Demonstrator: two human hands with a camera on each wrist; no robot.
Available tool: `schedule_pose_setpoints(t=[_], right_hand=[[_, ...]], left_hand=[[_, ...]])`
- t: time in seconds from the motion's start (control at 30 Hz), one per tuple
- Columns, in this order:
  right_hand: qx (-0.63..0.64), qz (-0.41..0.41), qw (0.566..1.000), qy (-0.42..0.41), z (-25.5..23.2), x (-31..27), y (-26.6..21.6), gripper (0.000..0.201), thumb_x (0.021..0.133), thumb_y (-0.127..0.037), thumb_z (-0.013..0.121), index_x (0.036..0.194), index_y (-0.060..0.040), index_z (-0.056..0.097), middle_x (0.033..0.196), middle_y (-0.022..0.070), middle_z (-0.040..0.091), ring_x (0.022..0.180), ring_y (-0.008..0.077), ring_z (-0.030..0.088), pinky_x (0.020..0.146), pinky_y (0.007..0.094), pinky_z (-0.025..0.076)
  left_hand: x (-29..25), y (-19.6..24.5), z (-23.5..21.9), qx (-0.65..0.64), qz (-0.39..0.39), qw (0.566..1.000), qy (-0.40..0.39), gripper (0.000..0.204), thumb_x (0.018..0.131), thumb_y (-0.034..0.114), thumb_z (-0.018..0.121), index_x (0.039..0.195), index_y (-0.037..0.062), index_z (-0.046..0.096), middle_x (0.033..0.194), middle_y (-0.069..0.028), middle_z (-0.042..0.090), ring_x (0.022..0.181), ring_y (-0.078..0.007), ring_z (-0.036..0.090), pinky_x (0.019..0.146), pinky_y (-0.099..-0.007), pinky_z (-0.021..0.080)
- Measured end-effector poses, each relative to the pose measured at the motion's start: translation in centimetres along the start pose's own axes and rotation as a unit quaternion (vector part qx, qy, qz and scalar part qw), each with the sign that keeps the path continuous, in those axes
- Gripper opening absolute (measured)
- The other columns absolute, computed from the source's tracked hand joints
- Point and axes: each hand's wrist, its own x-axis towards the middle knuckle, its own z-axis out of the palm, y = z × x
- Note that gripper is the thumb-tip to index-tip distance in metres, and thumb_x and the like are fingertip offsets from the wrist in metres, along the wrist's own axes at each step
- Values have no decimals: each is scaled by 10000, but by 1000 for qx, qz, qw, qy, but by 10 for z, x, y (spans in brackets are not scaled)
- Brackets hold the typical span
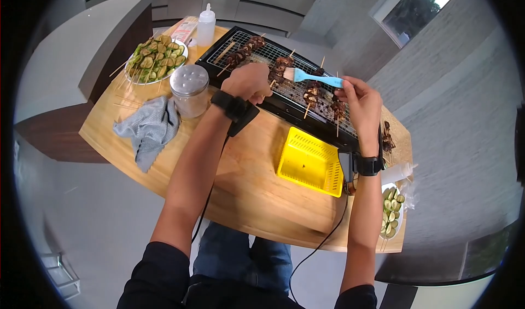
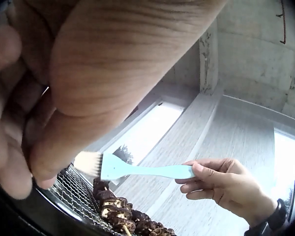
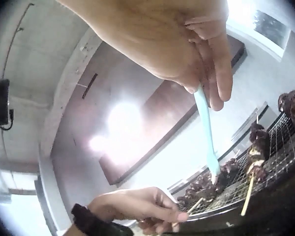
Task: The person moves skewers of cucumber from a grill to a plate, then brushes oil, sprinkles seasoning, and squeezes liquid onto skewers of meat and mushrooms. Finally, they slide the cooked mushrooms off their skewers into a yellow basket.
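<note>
The right hand [image 1: 361, 104] holds a light blue brush [image 1: 320, 79] by its handle, thumb and fingers pinching the end. Its pale bristles [image 1: 289, 74] touch or hover just over a dark skewer [image 1: 279, 71] on the grill; which of the two I cannot tell. At the grill's near edge the left hand [image 1: 247, 82] pinches the light stick of that skewer, a stick [image 3: 194, 205] that shows at its fingertips in the right wrist view. More skewers [image 1: 311, 94] lie across the wire grate, sticks pointing toward the near edge.
A yellow basket [image 1: 306, 167] stands in front of the grill. Left are a shaker jar [image 1: 190, 90], a grey cloth [image 1: 150, 128], a plate of vegetable skewers [image 1: 156, 60] and a squeeze bottle [image 1: 206, 27]. At the right lie another bottle [image 1: 397, 172] and a second vegetable plate [image 1: 400, 221].
</note>
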Motion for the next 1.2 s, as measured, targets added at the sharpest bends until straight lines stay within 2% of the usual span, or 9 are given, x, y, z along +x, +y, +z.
schedule_pose_setpoints(t=[0.13,0.4,0.6,0.67,0.73,0.83,0.93,1.03,1.2], right_hand=[[86,18,995,-38,14,0,1,248,946,-131,605,1068,78,664,829,117,716,730,163,710,692,252,556],[-38,21,999,-22,-8,-10,8,230,950,-138,602,1058,51,677,803,108,718,716,142,707,659,247,541],[108,31,994,11,-35,-17,4,228,966,-139,585,1077,45,659,844,100,708,736,122,675,649,239,533],[111,43,993,14,-48,-22,1,245,972,-170,583,1069,44,653,854,88,699,728,111,653,636,230,524],[93,44,995,11,-65,-24,1,264,974,-203,584,1055,37,658,810,65,686,702,97,637,625,222,512],[47,57,997,-14,-91,-34,-4,264,974,-221,586,1023,27,661,772,49,670,674,84,617,618,217,503],[7,58,997,-44,-104,-46,-15,245,968,-204,593,1005,31,654,750,42,658,653,74,601,607,210,494],[-11,62,990,-127,-109,-52,-19,200,955,-152,595,985,41,640,719,32,634,629,71,583,595,210,490],[-7,55,984,-172,-94,-56,-29,170,950,-136,596,956,27,642,707,25,627,610,76,581,569,220,480]], left_hand=[[-2,-1,-1,-10,8,1000,-5,263,792,110,704,629,-82,628,598,-129,651,472,-188,621,444,-290,487],[-1,-5,0,9,34,999,3,259,780,116,697,621,-77,628,588,-130,646,480,-196,632,453,-287,498],[-8,3,-7,35,47,998,26,270,777,124,693,616,-82,628,571,-119,637,475,-194,640,457,-285,507],[-16,9,-13,37,68,996,41,200,736,147,672,666,-35,629,592,-103,648,528,-214,660,512,-304,523],[-15,14,-11,30,83,996,24,252,756,176,667,618,-31,625,570,-85,636,512,-192,650,498,-297,514],[-22,36,-8,66,110,991,-48,264,837,181,684,718,-54,679,601,-59,640,477,-133,607,452,-263,449],[-24,47,10,29,131,985,-110,253,834,187,686,729,-43,686,605,-51,641,479,-120,604,443,-254,438],[-29,57,25,33,129,976,-173,231,829,181,693,754,-37,695,618,-48,647,494,-113,615,442,-245,431],[-28,62,29,92,126,966,-207,185,816,159,700,805,-26,708,655,-64,666,523,-124,646,470,-238,466]])
